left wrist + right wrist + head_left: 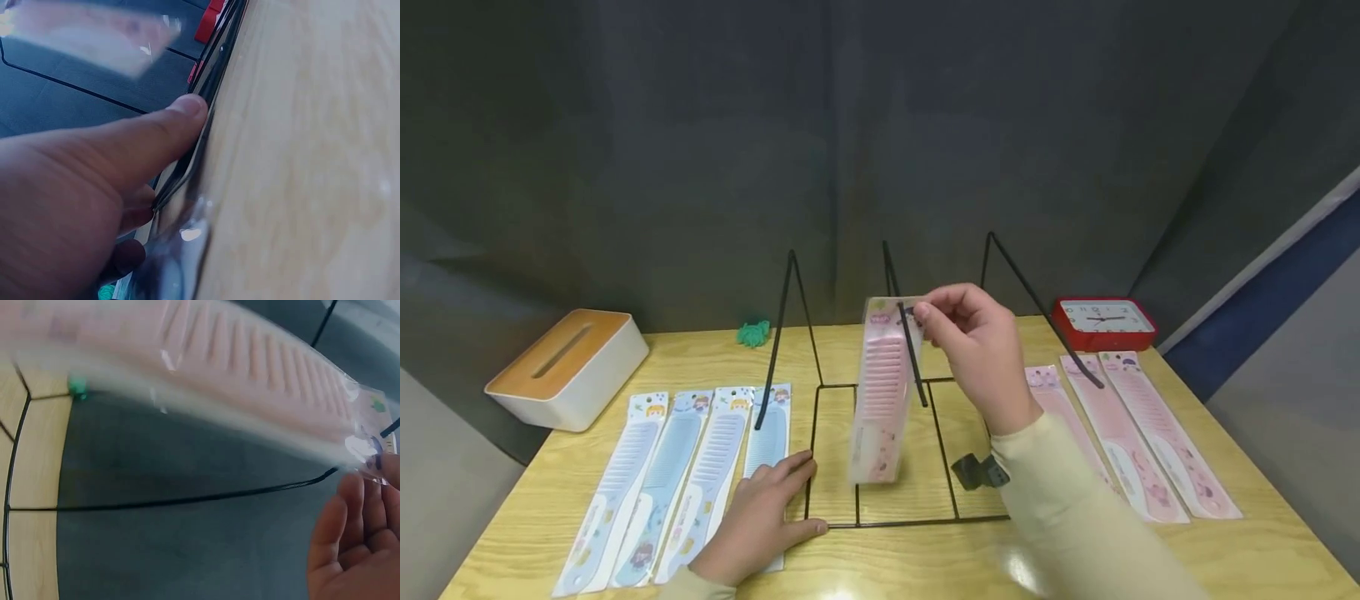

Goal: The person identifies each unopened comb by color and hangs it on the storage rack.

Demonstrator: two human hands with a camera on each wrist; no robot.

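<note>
My right hand (981,350) pinches the top right corner of a packaged pink comb (882,383) between thumb and forefinger. The comb hangs upright at the middle arm of a black wire rack (945,450); that arm seems to pass through the top of the package. In the right wrist view, the arm's black tip (390,428) shows beside the printed top of the package. At the rack's front left corner, my left hand (767,508) rests with fingers on the side wire and thumb on the front wire. Its wrist partly covers the nearest packaged blue comb (765,446).
Several packaged blue combs (673,467) lie left of the rack, and 3 packaged pink combs (1120,433) lie to its right. A white tissue box (572,367) with a wooden lid stands back left. Behind are a green thing (753,333) and a red clock (1103,323).
</note>
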